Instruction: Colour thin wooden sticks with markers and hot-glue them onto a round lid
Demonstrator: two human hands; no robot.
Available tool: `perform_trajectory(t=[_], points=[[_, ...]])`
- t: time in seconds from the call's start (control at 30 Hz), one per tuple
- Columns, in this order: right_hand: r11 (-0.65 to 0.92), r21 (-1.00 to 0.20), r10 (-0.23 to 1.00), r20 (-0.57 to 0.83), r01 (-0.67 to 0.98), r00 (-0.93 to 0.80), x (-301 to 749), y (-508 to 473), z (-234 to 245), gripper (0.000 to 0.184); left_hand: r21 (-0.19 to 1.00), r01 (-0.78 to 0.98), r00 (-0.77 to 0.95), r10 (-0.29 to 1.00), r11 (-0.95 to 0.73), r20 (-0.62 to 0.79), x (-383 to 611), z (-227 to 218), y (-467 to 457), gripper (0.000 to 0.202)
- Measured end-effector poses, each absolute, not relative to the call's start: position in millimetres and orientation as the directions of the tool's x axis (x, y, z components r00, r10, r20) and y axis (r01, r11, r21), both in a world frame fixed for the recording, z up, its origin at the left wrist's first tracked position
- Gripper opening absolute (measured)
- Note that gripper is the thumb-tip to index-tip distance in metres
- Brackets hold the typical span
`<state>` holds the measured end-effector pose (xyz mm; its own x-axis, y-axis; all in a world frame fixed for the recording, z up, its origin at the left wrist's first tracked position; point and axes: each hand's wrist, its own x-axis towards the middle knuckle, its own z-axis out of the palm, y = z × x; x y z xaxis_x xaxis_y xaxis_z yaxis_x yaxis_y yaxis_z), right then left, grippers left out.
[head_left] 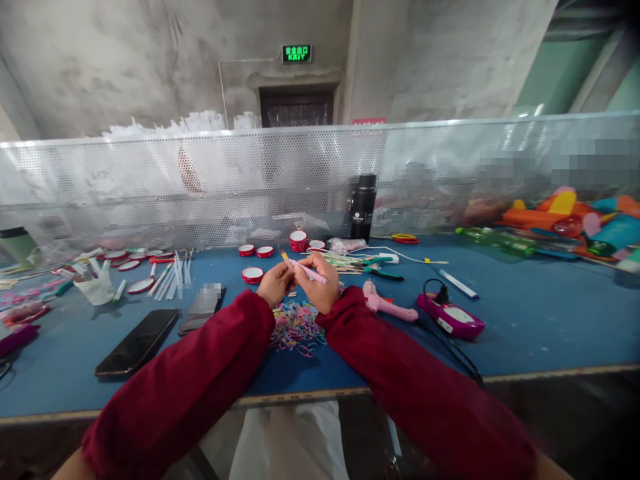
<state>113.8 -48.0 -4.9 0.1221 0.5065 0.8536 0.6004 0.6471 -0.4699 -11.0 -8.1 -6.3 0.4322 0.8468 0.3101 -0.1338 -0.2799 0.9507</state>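
Both my hands meet above the middle of the blue table, arms in dark red sleeves. My right hand is closed round a thin pink stick that points up and left. My left hand pinches the stick's far end, where a small yellow tip shows. Just below the hands lies a heap of small coloured rubber bands.
Two phones lie at the left, a pink glue gun and a purple device with a black cable at the right. Red-rimmed lids, white sticks, pliers, a black flask. A perforated metal screen backs the table.
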Motion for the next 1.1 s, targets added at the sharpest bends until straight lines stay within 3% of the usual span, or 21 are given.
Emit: perform_trajectory(t=[0.43,0.63,1.1], points=[[0.632,-0.410,0.490,0.869,0.657,0.071,114.2,-46.7,-4.8,0.016,0.946,-0.138,0.423,0.847,-0.292,0.323,-10.5,-6.8,-8.3,0.033],[0.614,-0.423,0.437,0.885,0.667,0.159,120.9,-43.3,-3.8,0.014,0.949,-0.164,0.416,0.853,-0.269,0.314,-11.9,-7.1,-7.2,0.028],[0.644,-0.292,0.389,0.921,0.707,0.026,115.2,-45.4,-4.7,0.011,0.945,-0.173,0.427,0.844,-0.277,0.325,-9.5,-8.0,-7.3,0.031]])
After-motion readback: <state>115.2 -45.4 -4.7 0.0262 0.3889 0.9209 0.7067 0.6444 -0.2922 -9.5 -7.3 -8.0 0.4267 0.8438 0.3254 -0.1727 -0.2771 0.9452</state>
